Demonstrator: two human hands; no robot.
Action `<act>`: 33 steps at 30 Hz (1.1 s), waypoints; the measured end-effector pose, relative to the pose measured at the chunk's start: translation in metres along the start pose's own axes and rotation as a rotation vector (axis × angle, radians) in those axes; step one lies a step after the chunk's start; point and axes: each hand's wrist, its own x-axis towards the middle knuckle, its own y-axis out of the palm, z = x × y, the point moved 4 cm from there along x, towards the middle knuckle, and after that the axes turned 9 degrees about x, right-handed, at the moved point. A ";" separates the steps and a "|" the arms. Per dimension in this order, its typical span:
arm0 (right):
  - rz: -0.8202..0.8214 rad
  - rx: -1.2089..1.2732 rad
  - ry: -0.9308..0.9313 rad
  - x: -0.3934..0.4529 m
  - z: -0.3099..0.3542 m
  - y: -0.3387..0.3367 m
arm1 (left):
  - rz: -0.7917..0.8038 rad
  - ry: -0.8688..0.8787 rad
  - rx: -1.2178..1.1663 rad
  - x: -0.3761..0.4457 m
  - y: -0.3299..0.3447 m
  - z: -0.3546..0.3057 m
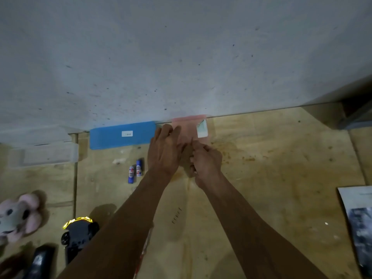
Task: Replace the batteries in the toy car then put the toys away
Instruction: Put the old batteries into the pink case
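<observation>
Head view, battery replacement in progress. The surface [261, 178], a worn wooden board set against a grey wall [181, 47], carries all the task's things. The blue case [122, 135] lies shut along the wall edge, and just beside it on the right lies a translucent pink packet [190, 125] with a pale label at its corner. The toy car [79, 234], dark with a yellow trim, lies at the lower left, well apart from both hands; whether its battery bay is open cannot be told. A pink plush toy [19, 214] rests at the far left edge, not yet put away, and a dark object beside the car is too blurred to name. A printed booklet [358, 222] lies at the right edge. The left hand [164, 152] lies flat, fingers straight and spread, its fingertips on the pink packet. The right hand [206, 165] has its fingers curled, apparently pinching a thin item against the packet; the item itself is blurred. 2 batteries [135, 171] lie side by side just left of the left hand, outside the car. Judged stage: early, with the batteries still to be fitted and every toy still out.
</observation>
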 end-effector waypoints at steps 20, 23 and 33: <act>0.051 -0.187 -0.328 -0.026 0.063 0.002 | -0.059 -0.011 0.024 -0.001 -0.028 -0.011; 0.207 -0.213 -0.293 -0.025 0.081 0.007 | -0.090 0.000 0.023 0.002 -0.030 -0.014; 0.195 -0.155 -0.041 -0.011 0.070 0.001 | -0.032 0.037 0.152 0.001 -0.015 -0.003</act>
